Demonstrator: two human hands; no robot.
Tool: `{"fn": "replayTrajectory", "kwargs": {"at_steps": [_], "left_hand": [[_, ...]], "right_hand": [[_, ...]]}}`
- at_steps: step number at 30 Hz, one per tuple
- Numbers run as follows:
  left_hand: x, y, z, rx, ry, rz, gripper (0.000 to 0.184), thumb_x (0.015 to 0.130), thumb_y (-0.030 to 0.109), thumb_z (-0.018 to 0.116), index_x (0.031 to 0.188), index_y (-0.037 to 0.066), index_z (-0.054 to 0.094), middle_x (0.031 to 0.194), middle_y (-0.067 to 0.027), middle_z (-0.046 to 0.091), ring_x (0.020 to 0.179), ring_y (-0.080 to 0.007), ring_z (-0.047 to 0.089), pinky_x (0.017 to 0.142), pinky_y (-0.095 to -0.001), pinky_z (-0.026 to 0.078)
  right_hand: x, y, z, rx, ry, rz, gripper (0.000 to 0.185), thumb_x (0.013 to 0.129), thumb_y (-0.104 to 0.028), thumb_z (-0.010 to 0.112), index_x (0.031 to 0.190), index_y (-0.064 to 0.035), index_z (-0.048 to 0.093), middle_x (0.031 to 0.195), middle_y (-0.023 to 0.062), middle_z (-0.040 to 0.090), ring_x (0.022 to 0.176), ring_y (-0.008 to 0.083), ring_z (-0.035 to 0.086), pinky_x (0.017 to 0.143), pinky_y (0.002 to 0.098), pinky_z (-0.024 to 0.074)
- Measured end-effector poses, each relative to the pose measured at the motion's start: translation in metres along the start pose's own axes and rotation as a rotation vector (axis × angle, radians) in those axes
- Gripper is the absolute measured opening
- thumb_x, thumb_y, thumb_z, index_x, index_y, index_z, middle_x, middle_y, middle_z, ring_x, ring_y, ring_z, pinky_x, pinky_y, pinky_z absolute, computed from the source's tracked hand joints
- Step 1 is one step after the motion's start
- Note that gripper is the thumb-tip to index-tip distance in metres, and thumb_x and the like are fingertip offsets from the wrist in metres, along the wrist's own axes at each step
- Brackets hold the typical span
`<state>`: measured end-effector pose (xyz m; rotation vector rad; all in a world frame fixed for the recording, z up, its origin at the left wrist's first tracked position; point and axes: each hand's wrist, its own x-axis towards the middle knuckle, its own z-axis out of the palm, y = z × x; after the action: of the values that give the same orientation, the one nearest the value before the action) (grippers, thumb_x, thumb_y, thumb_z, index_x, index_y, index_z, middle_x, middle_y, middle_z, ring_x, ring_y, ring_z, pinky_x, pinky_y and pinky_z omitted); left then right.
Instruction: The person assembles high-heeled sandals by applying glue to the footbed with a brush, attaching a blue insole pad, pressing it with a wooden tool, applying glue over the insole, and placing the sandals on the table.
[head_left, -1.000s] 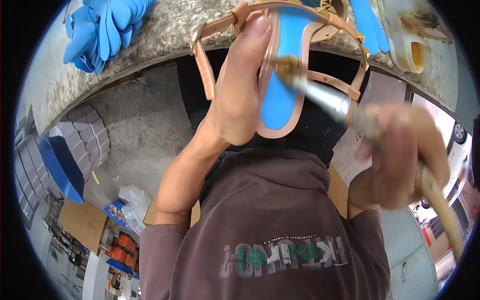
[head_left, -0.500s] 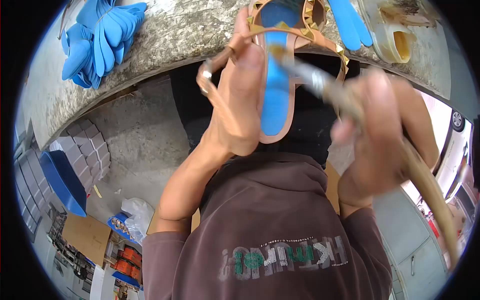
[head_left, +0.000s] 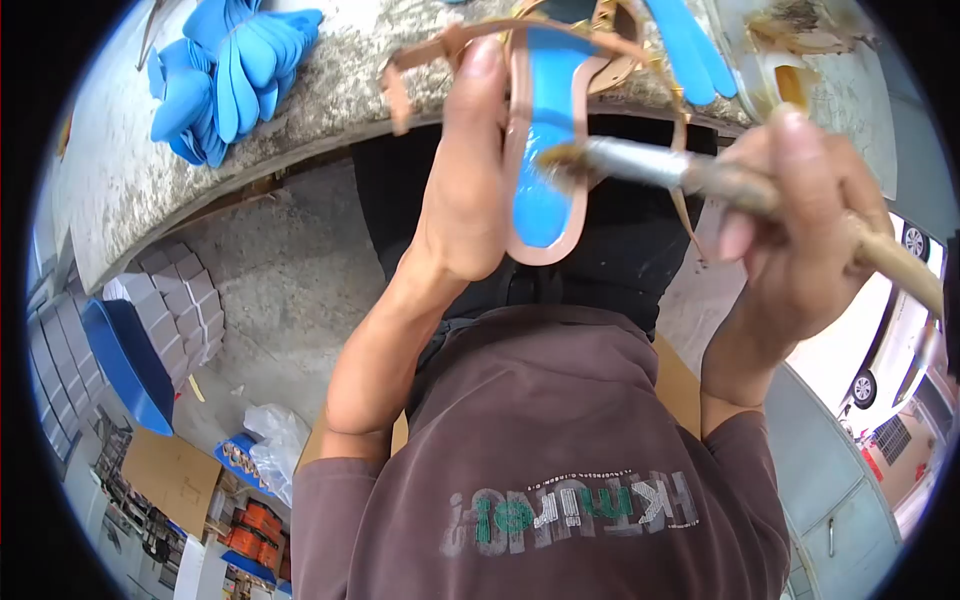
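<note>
Free bench (head_left: pixel 352 62) lies between blue insoles (head_left: pixel 243 72) and the jutting sandal strap (head_left: pixel 428 50).

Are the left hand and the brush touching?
Apart. In the head view, part of the sandal shows between the left hand and the brush's bristle tips.

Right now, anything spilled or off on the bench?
Brown residue at top right, near the translucent container: messy, possibly an old spill. The worktop is heavily blotched too. No obvious damage on the sandal, though it's partly blurred.

Arms (head_left: pixel 385 330) bent, left grip (head_left: pixel 465 190) clasping, right grip (head_left: pixel 815 210) curled.
</note>
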<state>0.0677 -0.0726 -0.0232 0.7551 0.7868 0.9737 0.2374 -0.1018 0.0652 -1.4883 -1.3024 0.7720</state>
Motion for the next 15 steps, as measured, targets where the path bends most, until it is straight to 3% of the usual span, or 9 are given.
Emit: {"fn": "replayTrajectory", "kwargs": {"at_steps": [1,2,5,6,8,9,10,12,15], "left_hand": [[0.0,0.001,-0.001,-0.038,0.005,-0.047,0.078,0.099,0.056,0.029,0.147,-0.006,0.028,0.141,-0.0122,0.048,0.123,-0.0183,0.05,0.101,-0.0304,0.041],[0.002,0.002,0.006,-0.078,0.025,0.11,0.052,0.105,0.043,0.021,0.129,0.002,0.045,0.114,-0.006,0.056,0.106,-0.0127,0.052,0.095,-0.0284,0.04],[-0.009,-0.008,-0.006,-0.279,0.103,0.021,0.062,0.105,0.041,0.021,0.145,-0.007,0.026,0.139,-0.012,0.044,0.128,-0.019,0.041,0.109,-0.0331,0.03],[-0.011,0.003,-0.002,-0.317,0.009,0.031,0.066,0.104,0.043,0.02,0.145,-0.008,0.024,0.139,-0.012,0.044,0.127,-0.0189,0.042,0.108,-0.0329,0.031],[-0.016,0.013,0.004,-0.329,-0.116,-0.016,0.074,0.101,0.052,0.018,0.146,-0.007,0.024,0.139,-0.0123,0.045,0.126,-0.019,0.043,0.105,-0.0328,0.035],[-0.016,0.021,0.02,-0.301,-0.014,-0.013,0.077,0.098,0.057,0.021,0.143,-0.005,0.029,0.124,-0.0138,0.053,0.101,-0.0209,0.053,0.085,-0.0328,0.044],[-0.016,0.027,0.034,-0.276,0.093,-0.01,0.081,0.096,0.063,0.024,0.14,-0.003,0.035,0.11,-0.0153,0.062,0.075,-0.0228,0.063,0.066,-0.0328,0.052],[-0.017,0.026,0.038,-0.278,-0.049,-0.013,0.083,0.096,0.063,0.023,0.145,-0.004,0.029,0.119,-0.0154,0.059,0.088,-0.0227,0.064,0.076,-0.0316,0.052],[-0.024,0.039,0.047,0.028,-0.071,0.011,0.083,0.097,0.061,0.022,0.153,0.0,0.013,0.138,-0.0133,0.048,0.107,-0.0215,0.058,0.086,-0.0313,0.049]], "right_hand": [[0.002,-0.002,-0.008,-0.001,0.012,-0.018,0.022,0.092,-0.011,0.057,0.076,0.0038,0.06,0.073,0.0202,0.063,0.045,0.013,0.053,0.041,0.0211,0.0389],[0.007,-0.002,-0.026,0.013,0.005,-0.157,0.022,0.091,-0.013,0.057,0.078,0.0034,0.061,0.083,0.0236,0.062,0.054,0.0186,0.056,0.046,0.024,0.0424],[0.023,0.003,-0.101,0.047,0.006,-0.603,0.025,0.088,-0.02,0.054,0.084,0.0023,0.064,0.113,0.0339,0.06,0.083,0.0356,0.064,0.06,0.0326,0.0532],[0.034,0.024,-0.12,-0.206,-0.001,-0.694,0.028,0.088,-0.022,0.051,0.093,0.0006,0.067,0.129,0.0331,0.053,0.094,0.0301,0.063,0.057,0.0271,0.0532],[0.024,0.001,-0.08,-0.088,0.028,0.039,0.029,0.088,-0.019,0.05,0.102,-0.0006,0.069,0.122,0.0253,0.06,0.085,0.0229,0.066,0.05,0.0222,0.0504],[0.021,0.001,-0.08,-0.128,-0.195,0.258,0.03,0.091,-0.015,0.051,0.109,0.0019,0.067,0.108,0.0183,0.068,0.068,0.0161,0.065,0.044,0.0203,0.0469],[0.016,0.014,-0.06,-0.003,-0.319,0.183,0.026,0.095,-0.014,0.053,0.109,0.0035,0.066,0.09,0.0137,0.071,0.053,0.0133,0.059,0.042,0.0198,0.044],[0.017,0.015,-0.039,0.303,-0.552,0.526,0.022,0.094,-0.016,0.063,0.099,0.0041,0.067,0.084,0.011,0.071,0.061,0.0094,0.062,0.055,0.0238,0.0484],[0.011,0.038,-0.021,0.449,-0.388,0.243,0.019,0.09,-0.016,0.068,0.091,0.0031,0.067,0.077,0.0051,0.066,0.061,0.0065,0.057,0.049,0.0198,0.0404]]}}
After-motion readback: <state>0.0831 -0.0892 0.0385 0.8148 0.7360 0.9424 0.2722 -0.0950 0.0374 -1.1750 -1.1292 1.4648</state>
